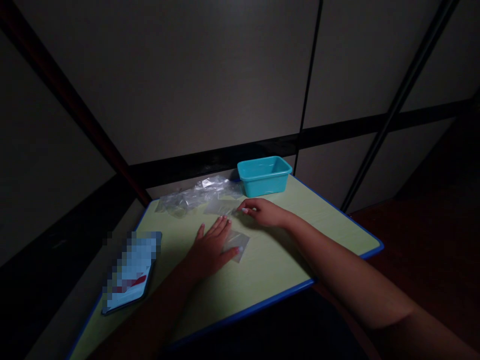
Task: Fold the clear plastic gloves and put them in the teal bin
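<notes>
A small clear plastic bag lies flat near the middle of the pale green surface, which has a blue rim. The left hand rests on it palm down, fingers spread and flat, the thumb pressing across the bag's near corner; the hand is laid open, not clenched. Just beyond its fingertips, toward the far edge, a second clear flat plastic bag lies on the surface. The right hand reaches in from the right edge with its fingers curled down, the fingertips touching the right end of that second bag; whether they pinch it or only press on it cannot be told in the dim light.

Further toward the far left corner, a loose heap of crumpled clear plastic bags stretches along the far edge, its right end reaching close to a small turquoise rectangular plastic tub. The tub stands upright at the far edge, just beyond the right hand and apart from it; its inside is not visible from here.

Near the left edge, well apart from both hands, lies a flat rectangular device with a dark frame, its face blurred out.

Behind the surface rise grey wall panels divided by dark strips.
</notes>
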The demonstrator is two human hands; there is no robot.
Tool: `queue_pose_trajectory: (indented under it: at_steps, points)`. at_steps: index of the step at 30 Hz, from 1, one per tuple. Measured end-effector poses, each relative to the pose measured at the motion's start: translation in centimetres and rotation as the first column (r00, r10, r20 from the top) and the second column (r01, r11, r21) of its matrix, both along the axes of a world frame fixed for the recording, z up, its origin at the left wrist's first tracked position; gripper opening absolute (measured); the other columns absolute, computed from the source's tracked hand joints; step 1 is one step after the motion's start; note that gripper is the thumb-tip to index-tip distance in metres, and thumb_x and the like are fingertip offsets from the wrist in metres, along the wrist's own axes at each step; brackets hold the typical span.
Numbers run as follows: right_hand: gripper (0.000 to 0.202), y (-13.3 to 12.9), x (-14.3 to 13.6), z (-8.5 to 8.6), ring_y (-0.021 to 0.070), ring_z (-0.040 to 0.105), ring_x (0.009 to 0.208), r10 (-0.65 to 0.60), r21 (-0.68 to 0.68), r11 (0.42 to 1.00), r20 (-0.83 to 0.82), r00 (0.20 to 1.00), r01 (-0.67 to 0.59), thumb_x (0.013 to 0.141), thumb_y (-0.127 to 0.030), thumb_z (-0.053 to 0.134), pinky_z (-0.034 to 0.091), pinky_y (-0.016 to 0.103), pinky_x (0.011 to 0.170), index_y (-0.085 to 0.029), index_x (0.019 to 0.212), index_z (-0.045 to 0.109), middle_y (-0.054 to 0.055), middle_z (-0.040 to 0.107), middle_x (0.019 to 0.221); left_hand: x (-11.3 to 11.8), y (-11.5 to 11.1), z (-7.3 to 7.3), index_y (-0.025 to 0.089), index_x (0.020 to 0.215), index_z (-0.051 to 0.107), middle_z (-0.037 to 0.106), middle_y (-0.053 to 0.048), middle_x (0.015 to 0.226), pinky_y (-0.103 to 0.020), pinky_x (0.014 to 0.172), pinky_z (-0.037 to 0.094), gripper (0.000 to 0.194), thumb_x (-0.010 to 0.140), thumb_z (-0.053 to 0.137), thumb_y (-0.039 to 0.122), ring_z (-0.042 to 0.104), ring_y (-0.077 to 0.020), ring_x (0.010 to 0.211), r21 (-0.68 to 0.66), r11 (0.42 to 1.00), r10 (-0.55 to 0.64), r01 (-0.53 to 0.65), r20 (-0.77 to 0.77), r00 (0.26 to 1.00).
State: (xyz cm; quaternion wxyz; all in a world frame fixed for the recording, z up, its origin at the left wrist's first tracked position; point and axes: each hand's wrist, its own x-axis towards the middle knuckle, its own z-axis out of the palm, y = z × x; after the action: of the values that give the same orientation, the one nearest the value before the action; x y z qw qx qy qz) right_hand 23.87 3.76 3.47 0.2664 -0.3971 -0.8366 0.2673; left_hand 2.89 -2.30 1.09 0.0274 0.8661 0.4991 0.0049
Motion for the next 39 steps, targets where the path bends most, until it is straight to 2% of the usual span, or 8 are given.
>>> queue_pose_trajectory:
  at_steps: [5,9,14,19,25,29,36,39]
  points:
    - [0.011,-0.6,-0.4,0.5,0.0093,0.052,0.05,-0.078,-0.441,0.897,-0.252,0.964,-0.042,0.085,-0.022,0.043,0.043,0.02,0.049,-0.015,0.084,0.052,-0.004,0.05,0.057,-0.8,0.5,0.1,0.016,0.14,0.026,0.019,-0.013,0.148,-0.06,0.104,0.01,0.065,0.086,0.037,0.05,0.016,-0.0269,0.137,0.0,0.996,0.086,-0.086,0.08,0.993]
    - [0.004,-1.1,-0.5,0.3,0.0066,0.047,0.043,0.036,-0.494,0.848,-0.305,0.952,-0.191,0.079,-0.02,0.051,0.039,0.017,0.043,-0.016,0.08,0.05,-0.006,0.048,0.055,-1.4,1.6,0.1,0.016,0.128,0.045,0.041,-0.014,0.139,-0.052,0.105,0.021,0.047,0.088,0.03,0.036,0.033,-0.0246,0.13,0.081,0.978,0.158,-0.192,0.315,0.936]
    - [0.014,-0.9,-0.1,-0.3,0.0045,0.046,0.05,0.246,-0.451,0.819,-0.28,0.928,-0.354,0.07,-0.021,0.064,0.036,0.016,0.048,-0.012,0.077,0.056,-0.006,0.052,0.059,-1.8,2.5,0.7,0.014,0.101,0.06,0.061,-0.011,0.105,-0.036,0.095,0.039,0.037,0.087,0.033,0.034,0.054,-0.0209,0.104,0.187,0.938,0.08,-0.291,0.699,0.711]
    - [0.024,-1.3,0.8,0.8,0.0024,0.038,0.04,0.429,-0.599,0.702,-0.075,0.9,-0.385,0.074,-0.029,0.062,0.028,0.016,0.04,-0.008,0.085,0.065,-0.005,0.054,0.054,-1.4,2.3,0.8,0.014,0.098,0.059,0.064,-0.009,0.1,-0.034,0.087,0.045,0.038,0.089,0.032,0.041,0.061,-0.019,0.092,-0.056,0.964,0.174,-0.26,0.87,0.461]
    - [0.044,-1.5,1.9,2.0,0.0022,0.035,0.032,0.522,-0.737,0.595,0.05,0.852,-0.321,0.078,-0.042,0.058,0.025,0.018,0.036,-0.007,0.102,0.065,-0.004,0.059,0.05,-1.1,1.4,1.3,0.017,0.078,0.068,0.067,-0.006,0.091,-0.031,0.085,0.045,0.027,0.083,0.05,0.037,0.061,-0.0185,0.09,-0.075,0.979,-0.078,0.191,0.726,0.683]
    - [0.046,-1.4,1.9,1.7,0.0027,0.036,0.031,0.529,-0.762,0.555,0.013,0.848,-0.335,0.079,-0.043,0.057,0.025,0.018,0.035,-0.007,0.108,0.062,-0.002,0.062,0.055,-1.3,1.3,1.3,0.018,0.068,0.069,0.067,-0.008,0.095,-0.032,0.086,0.045,0.022,0.078,0.058,0.034,0.06,-0.0202,0.094,-0.053,0.947,-0.2,0.316,0.673,0.712]
    - [0.025,-0.7,1.9,1.4,0.0032,0.038,0.032,0.211,-0.613,0.785,0.126,0.969,-0.09,0.084,-0.031,0.05,0.031,0.017,0.036,-0.01,0.087,0.063,-0.002,0.06,0.055,-1.4,1.3,0.8,0.022,0.082,0.073,0.063,-0.008,0.107,-0.033,0.09,0.043,0.02,0.078,0.06,0.037,0.057,-0.0202,0.1,-0.067,0.931,-0.256,0.358,0.579,0.774]
    - [0.017,-0.5,1.8,1.4,0.004,0.04,0.034,0.088,-0.603,0.797,0.175,0.981,0.036,0.081,-0.022,0.049,0.032,0.017,0.036,-0.011,0.077,0.061,-0.003,0.056,0.051,-1.1,0.9,1.2,0.023,0.09,0.073,0.062,-0.009,0.111,-0.033,0.091,0.042,0.022,0.078,0.061,0.037,0.057,-0.0211,0.102,-0.07,0.928,-0.276,0.367,0.533,0.8]
